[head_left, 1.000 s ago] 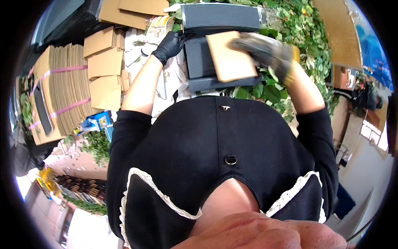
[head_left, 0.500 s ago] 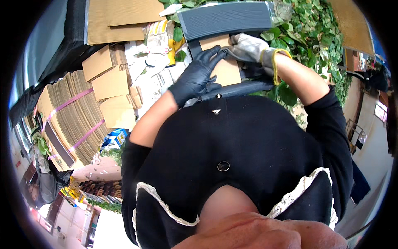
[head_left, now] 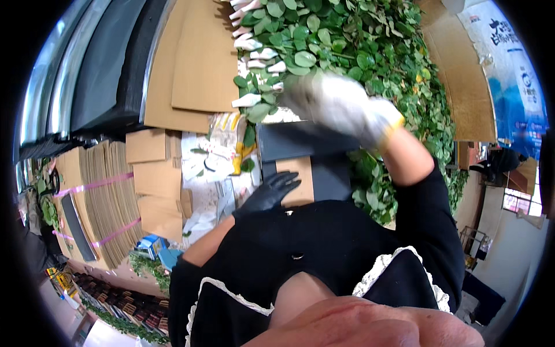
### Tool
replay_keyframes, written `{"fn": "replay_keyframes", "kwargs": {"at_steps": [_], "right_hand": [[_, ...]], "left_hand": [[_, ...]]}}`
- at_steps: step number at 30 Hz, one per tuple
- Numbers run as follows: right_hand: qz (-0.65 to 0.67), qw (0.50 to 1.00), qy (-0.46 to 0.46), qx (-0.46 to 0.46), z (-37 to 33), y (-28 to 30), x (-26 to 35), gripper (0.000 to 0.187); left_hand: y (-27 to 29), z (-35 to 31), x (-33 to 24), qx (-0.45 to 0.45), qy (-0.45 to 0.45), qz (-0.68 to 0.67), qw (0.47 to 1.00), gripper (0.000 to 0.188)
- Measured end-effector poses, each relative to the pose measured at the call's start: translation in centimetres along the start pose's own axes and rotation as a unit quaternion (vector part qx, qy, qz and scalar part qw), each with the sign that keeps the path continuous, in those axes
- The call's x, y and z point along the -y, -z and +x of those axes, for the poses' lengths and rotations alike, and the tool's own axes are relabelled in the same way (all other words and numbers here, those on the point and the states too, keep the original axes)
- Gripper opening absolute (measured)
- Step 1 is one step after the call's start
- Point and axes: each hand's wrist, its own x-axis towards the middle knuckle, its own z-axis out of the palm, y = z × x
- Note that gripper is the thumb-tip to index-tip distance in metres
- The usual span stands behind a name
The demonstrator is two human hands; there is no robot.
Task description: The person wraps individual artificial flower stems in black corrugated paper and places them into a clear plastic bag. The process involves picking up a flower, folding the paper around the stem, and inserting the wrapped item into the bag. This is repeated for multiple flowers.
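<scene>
With fingers of the left hand [head_left: 269, 194] stretched and slightly apart, touching a tan cardboard piece [head_left: 302, 172] laid on a dark panel [head_left: 332, 176], near and central. With the right hand [head_left: 347, 107], in a whitish glove, blurred beside green leaves [head_left: 393, 52] farther off; cannot tell wide from narrow there. Far left, strapped cardboard stack [head_left: 110, 199].

The right grip [head_left: 335, 105] is blurred, hiding whether it holds anything.
</scene>
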Motion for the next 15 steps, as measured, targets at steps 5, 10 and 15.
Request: {"fn": "replay_keyframes", "kwargs": {"at_steps": [5, 10, 15], "right_hand": [[-0.197, 0.972, -0.129, -0.016, 20.3, -2.8, -17.2, 0.034], [-0.036, 0.984, -0.169, 0.041, 22.5, -0.9, -10.7, 0.052], [0.129, 0.930, -0.025, -0.344, 4.7, 15.3, -9.1, 0.027]], "left_hand": [[0.6, 2.3, -1.5, 0.017, 0.029, -0.155, 0.987, 0.059], [-0.2, 0.2, 1.0, 0.052, 0.027, -0.077, 0.995, 0.056], [5.4, -4.1, 0.7, -0.045, 0.227, -0.272, 0.934, 0.034]]}}
